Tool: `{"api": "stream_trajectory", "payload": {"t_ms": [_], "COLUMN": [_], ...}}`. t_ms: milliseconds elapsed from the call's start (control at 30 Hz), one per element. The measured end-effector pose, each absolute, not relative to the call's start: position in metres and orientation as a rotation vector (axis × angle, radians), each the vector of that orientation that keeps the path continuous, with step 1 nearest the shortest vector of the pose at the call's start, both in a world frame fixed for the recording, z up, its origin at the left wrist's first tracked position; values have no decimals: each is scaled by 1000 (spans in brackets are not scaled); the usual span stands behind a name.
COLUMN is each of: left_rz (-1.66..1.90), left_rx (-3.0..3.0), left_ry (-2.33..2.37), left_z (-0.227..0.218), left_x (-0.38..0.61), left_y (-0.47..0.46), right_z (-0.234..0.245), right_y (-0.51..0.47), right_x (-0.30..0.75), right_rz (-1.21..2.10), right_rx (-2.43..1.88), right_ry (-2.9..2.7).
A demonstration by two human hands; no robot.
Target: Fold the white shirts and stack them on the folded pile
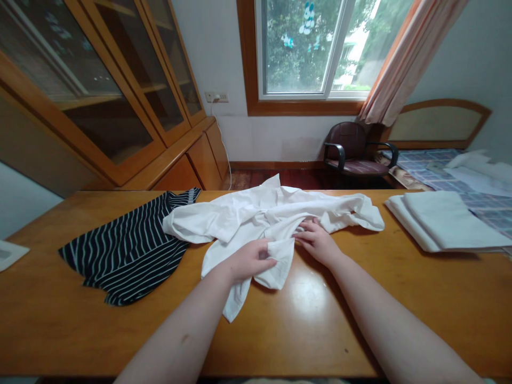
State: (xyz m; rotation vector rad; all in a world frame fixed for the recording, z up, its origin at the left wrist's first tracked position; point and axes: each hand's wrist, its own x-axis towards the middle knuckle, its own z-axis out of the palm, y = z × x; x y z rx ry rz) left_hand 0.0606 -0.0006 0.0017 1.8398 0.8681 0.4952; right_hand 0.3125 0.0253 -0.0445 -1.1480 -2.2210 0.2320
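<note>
A rumpled white shirt (240,213) lies spread across the middle of the wooden table, one sleeve stretched to the left and the other to the right. My left hand (253,260) pinches its near edge between thumb and fingers. On the right side of the front flap, my right hand (317,242) has its fingers closed on the cloth, with some fingertips hidden in the folds. The left sleeve overlaps a black-and-white striped garment (136,250) lying flat.
Folded white cloth (444,221) is stacked at the table's (320,341) right end. A white object (12,255) sits at the left edge. Beyond the table stand a glass-door cabinet (120,80), an office chair (350,152) and a bed (436,165).
</note>
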Motion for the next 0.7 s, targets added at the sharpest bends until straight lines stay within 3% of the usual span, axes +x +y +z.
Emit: {"api": "stream_trajectory", "payload": {"t_ms": [333, 500, 700], "left_rz": [606, 861, 256], "left_rx": [1704, 2015, 2191], "left_ry": [926, 1302, 1603], "left_z": [-14, -16, -36], "left_x": [51, 47, 44], "left_y": [8, 17, 27], "right_z": [-34, -29, -20], "right_y": [21, 13, 6], "right_x": [313, 313, 315], "right_rz": [345, 494, 436], "right_rx": [-1114, -1135, -1051], "right_ry": [-2102, -2028, -1879]}}
